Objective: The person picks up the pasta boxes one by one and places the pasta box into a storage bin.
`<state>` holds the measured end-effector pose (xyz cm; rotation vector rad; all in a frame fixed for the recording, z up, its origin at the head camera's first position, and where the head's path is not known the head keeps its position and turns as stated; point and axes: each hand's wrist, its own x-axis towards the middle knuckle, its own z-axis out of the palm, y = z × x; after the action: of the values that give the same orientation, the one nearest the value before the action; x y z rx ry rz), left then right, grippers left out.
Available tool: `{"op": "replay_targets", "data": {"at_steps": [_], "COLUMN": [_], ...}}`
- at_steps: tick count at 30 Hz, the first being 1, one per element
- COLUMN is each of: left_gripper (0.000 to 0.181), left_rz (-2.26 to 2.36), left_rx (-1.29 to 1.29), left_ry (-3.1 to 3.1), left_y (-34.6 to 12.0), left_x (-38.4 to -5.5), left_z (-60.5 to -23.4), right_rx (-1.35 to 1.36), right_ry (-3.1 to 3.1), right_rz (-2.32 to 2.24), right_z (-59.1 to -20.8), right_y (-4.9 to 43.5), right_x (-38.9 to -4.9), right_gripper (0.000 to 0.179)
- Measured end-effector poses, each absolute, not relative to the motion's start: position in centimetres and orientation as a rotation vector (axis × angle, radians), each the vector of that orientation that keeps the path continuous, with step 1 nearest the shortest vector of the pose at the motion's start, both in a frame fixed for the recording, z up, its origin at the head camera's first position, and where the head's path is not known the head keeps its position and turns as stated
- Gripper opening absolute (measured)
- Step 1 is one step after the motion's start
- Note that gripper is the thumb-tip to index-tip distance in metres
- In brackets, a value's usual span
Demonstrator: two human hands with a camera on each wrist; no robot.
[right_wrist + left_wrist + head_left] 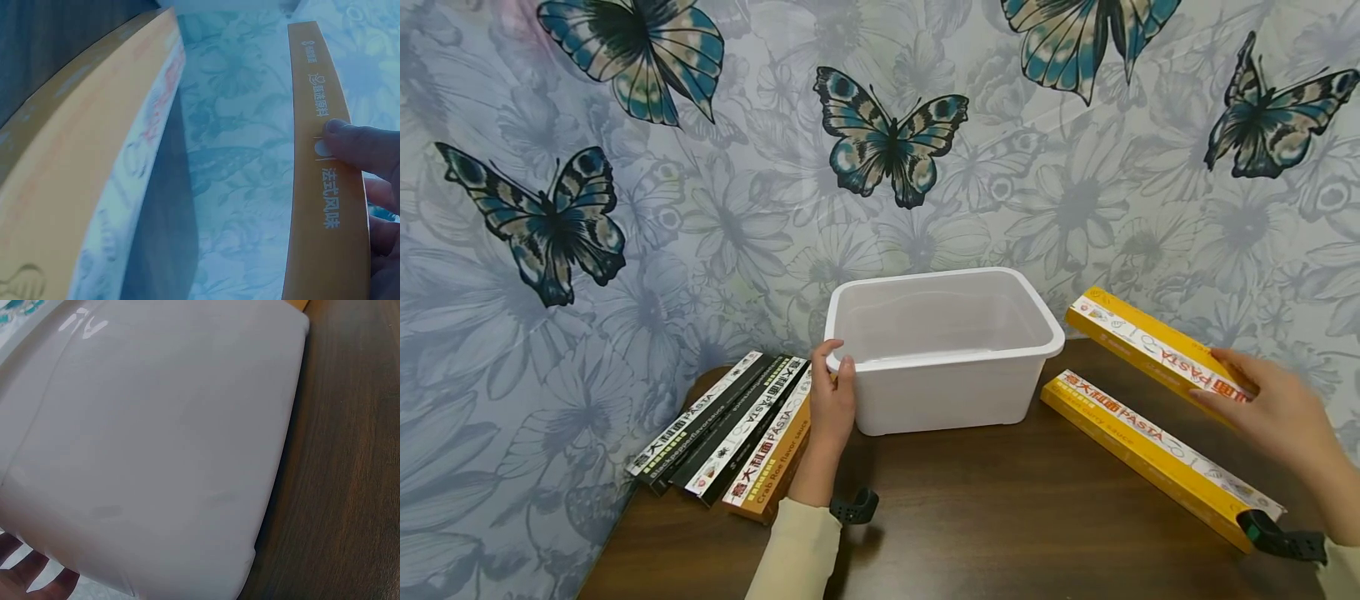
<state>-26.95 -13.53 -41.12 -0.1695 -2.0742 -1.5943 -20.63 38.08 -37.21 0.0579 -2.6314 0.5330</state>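
A white plastic bin (951, 392) stands at the middle of the table against the wall. My left hand (832, 408) grips its left rim corner, thumb at the front; in the left wrist view the bin's wall (162, 437) fills most of the picture and the fingers (28, 575) curl at its edge. My right hand (1288, 408) holds a yellow pasta box (1157, 337) by its near end, raised to the right of the bin. In the right wrist view, the thumb (362, 147) presses on that box's orange side. A second yellow pasta box (1150, 454) lies below it on the table.
Left of the bin lie two black pasta boxes (700, 417) side by side and an orange one (775, 458), partly behind my left hand. The brown wooden table (955, 517) meets a butterfly-patterned wall covering (737, 208) at its back and left edges.
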Motion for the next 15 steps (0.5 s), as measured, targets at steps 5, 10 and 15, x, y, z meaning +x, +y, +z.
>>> {"op": "replay_targets", "data": {"at_steps": [5, 10, 15], "left_gripper": [0.039, 0.04, 0.039], "left_rz": [-1.583, -1.583, -1.591], "left_rx": [-0.154, -0.144, -0.13], "left_ry": [-2.09, -2.097, -2.1], "left_y": [-13.5, -13.5, -13.5], "left_x": [-27.1, -27.0, -27.0], "left_z": [-41.2, -41.2, -41.1], "right_rx": [0.107, 0.129, 0.176], "right_ry": [-2.59, -2.588, -2.57], "right_rz": [0.539, 0.554, 0.549], "right_z": [-36.3, -35.3, -34.0], "right_y": [37.5, 36.6, 35.5], "right_x": [-20.8, -20.8, -21.1], "right_gripper": [0.071, 0.072, 0.073]}}
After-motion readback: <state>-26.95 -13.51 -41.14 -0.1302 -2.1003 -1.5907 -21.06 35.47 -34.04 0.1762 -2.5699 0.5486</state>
